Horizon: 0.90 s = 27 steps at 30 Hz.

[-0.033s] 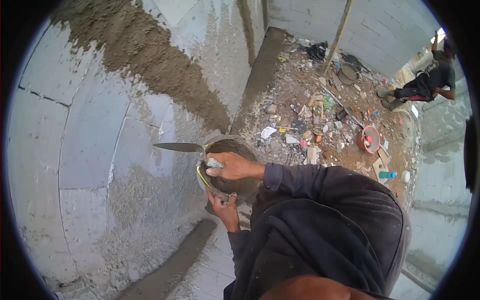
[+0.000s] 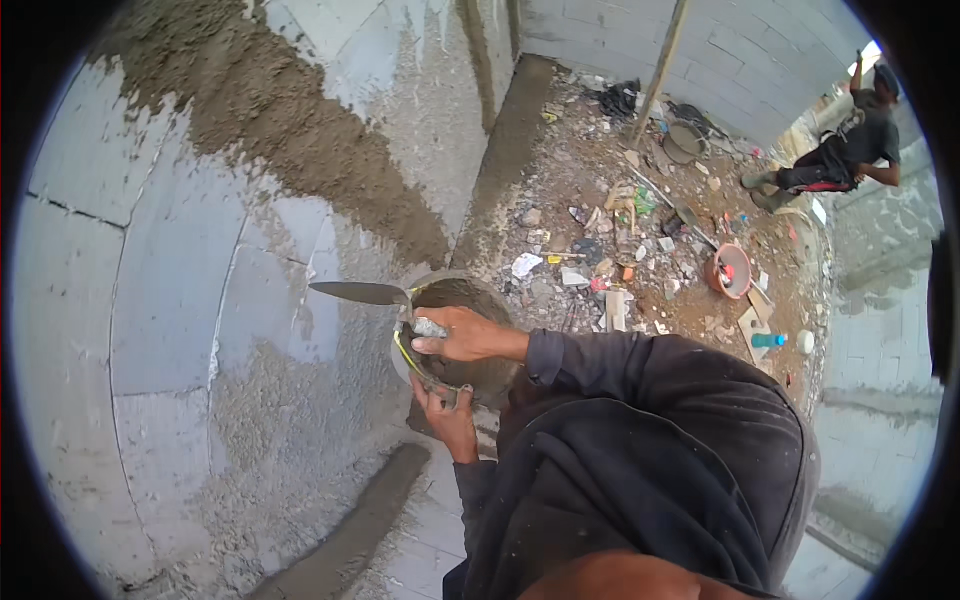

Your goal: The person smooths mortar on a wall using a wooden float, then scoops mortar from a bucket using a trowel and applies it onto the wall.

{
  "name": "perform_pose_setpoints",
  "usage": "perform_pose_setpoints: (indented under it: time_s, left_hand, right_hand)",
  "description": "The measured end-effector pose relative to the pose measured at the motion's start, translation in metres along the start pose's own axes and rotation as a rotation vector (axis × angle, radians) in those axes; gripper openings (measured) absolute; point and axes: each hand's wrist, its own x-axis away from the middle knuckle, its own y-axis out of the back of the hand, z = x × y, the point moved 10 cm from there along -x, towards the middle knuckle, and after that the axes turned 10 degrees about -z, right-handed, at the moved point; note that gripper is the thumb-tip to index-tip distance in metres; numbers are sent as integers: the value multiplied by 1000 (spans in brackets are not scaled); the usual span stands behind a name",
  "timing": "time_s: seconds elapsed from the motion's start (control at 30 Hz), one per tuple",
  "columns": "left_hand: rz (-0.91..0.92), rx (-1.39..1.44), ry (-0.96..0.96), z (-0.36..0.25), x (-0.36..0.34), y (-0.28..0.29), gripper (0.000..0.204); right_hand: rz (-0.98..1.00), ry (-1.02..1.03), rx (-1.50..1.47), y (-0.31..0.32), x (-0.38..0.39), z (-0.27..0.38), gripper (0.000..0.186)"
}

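Note:
My right hand (image 2: pixel 462 335) is shut on the handle of a pointed steel trowel (image 2: pixel 358 293), and its blade points left toward the wall. My left hand (image 2: pixel 446 412) grips the near rim of a round metal pan (image 2: pixel 470 296) that holds wet grey mortar. The pan is held close to a grey block wall (image 2: pixel 150 300), which is partly covered with rough brown-grey plaster (image 2: pixel 290 150). Dark sleeves cover both of my arms.
Rubble, paper scraps and bits of wood litter the dirt floor (image 2: pixel 600 250). On it are an orange bowl (image 2: pixel 730 268), a turquoise bottle (image 2: pixel 765 340) and a slanted wooden pole (image 2: pixel 662 70). Another person (image 2: pixel 850 140) crouches at the far upper right.

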Motion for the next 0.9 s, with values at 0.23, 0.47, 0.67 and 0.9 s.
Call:
perform_pose_setpoints:
  time_s: [0.23,0.47,0.67,0.9]
  left_hand:
    - [450,67,-97,-25,29,-129,32]
    - [954,333,75,-68,82,-276,37]
    - [1163,-193,-141,-45,104,-371,32]
    - [1045,-451,-247,68,40,-351,13]
  right_hand:
    - [-395,-201,47,144,46,-34,62]
    - [-928,-253,-67,287,145,-59,32]
    - [-1220,-478,-660,387,250,-159,8]
    - [-1203,-605,-576,482,310,-277,6]
